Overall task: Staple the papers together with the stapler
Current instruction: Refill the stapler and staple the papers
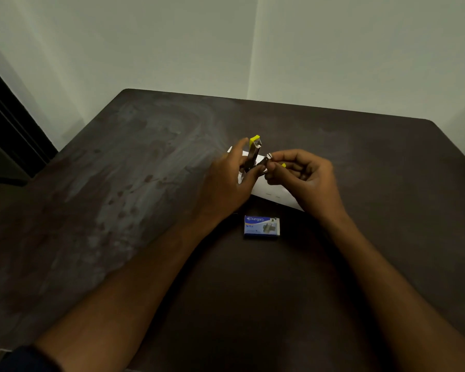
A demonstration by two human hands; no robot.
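A small stapler of bare metal with yellow tips is held above the table, swung open so its top arm points up. My left hand grips its body from the left. My right hand pinches a small strip of staples at the stapler's lower channel. White papers lie flat on the table under both hands, mostly hidden by them.
A blue box of staples lies closed on the dark table just in front of the papers. Pale walls meet in a corner behind the table's far edge. A dark door frame stands at the left.
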